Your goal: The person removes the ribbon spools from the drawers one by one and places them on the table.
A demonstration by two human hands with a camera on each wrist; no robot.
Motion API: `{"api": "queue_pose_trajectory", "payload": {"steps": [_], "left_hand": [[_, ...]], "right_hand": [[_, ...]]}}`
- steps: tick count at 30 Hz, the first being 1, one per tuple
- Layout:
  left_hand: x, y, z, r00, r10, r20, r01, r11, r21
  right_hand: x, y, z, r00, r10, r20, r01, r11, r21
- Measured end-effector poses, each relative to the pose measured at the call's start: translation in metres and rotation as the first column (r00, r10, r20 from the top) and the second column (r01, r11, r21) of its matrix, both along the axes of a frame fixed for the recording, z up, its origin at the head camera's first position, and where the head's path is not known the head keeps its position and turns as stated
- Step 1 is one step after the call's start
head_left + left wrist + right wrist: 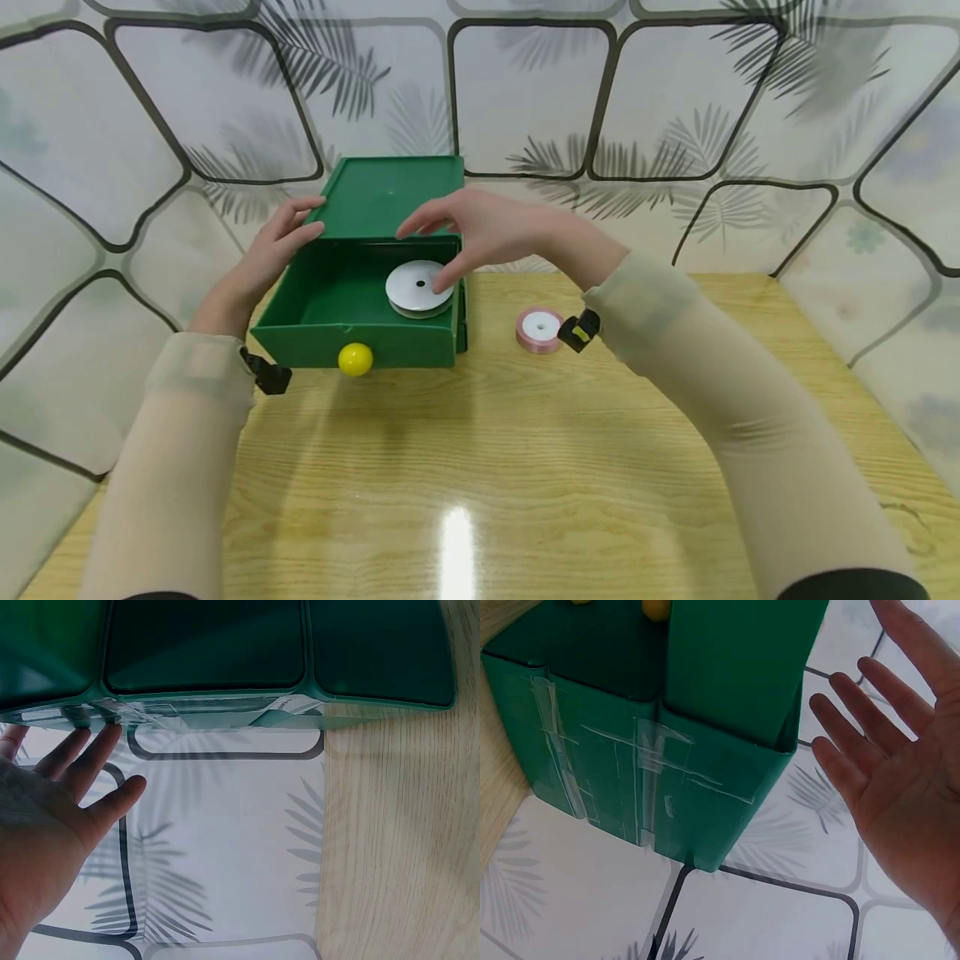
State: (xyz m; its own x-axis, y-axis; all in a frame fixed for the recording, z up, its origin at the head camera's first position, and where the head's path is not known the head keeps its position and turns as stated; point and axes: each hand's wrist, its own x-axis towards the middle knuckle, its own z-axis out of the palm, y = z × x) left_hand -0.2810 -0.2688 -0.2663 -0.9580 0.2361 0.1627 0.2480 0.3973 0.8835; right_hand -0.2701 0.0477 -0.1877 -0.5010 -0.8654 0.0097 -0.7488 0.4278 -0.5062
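White spool [405, 289] inside green drawer [292, 345], near far-left corner of worktop [555, 467], visible only from head view; right grip [491, 227] wide over it, left grip [264, 258] loosely spread against green box [393, 190]; clear tape [651, 750] beyond, only in wrist views.

The white spool [408, 293] lies flat in the pulled-out green drawer [412, 346], just below the right hand [495, 225]. The drawer juts from the green cabinet [397, 187], whose side the left hand [262, 262] touches.
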Motion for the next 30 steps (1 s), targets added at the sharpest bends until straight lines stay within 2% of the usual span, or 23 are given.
{"api": "queue_pose_trajectory", "payload": {"steps": [11, 20, 30], "left_hand": [[0.001, 0.0, 0.001, 1.0, 0.003, 0.016, -0.003, 1.0, -0.002], [-0.002, -0.001, -0.001, 1.0, -0.002, 0.012, 0.002, 1.0, 0.001], [-0.002, -0.002, -0.002, 1.0, -0.004, 0.005, 0.004, 1.0, 0.008]], "right_hand": [[-0.002, -0.025, -0.009, 0.999, -0.012, 0.04, 0.008, 0.994, 0.112], [-0.004, -0.042, -0.019, 0.999, -0.002, -0.047, 0.013, 0.968, 0.251], [-0.004, -0.045, -0.024, 0.996, -0.036, -0.077, 0.058, 0.95, 0.308]]}}
